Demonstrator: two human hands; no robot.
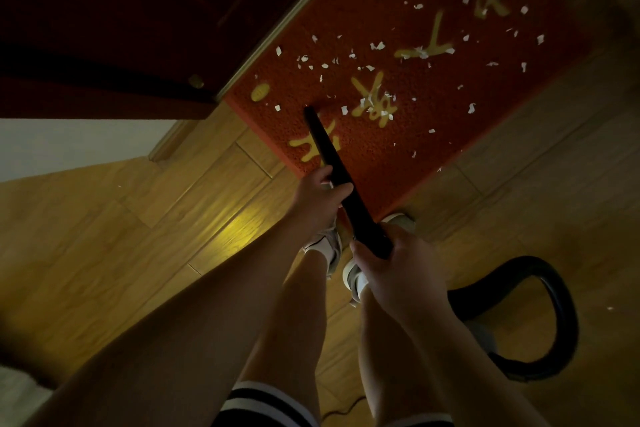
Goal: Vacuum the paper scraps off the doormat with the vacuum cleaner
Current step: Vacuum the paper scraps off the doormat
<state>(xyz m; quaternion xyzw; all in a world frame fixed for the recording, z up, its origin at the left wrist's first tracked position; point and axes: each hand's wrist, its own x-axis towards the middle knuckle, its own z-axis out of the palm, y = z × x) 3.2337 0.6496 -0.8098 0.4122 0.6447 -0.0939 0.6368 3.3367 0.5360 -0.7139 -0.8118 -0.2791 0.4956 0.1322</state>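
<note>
Your left hand (320, 199) grips the black vacuum tube (329, 149) midway, fingers (341, 189) curled round it. Your right hand (398, 267) clasps its rear end likewise. The tube's tip points down at the red doormat (381, 156), which is strewn with paper scraps (377, 45). The hose (561, 305) loops over the wooden floor (138, 236).

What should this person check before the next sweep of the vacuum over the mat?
1. Left hand grips wand: ok.
2. Right hand grips wand: ok.
3. Wand tip over mat: ok.
4. Mat free of scraps: not ok, many lie on it.
5. Hose clear of feet: ok, it loops off to the right.
6. Suction on: cannot tell.
</note>
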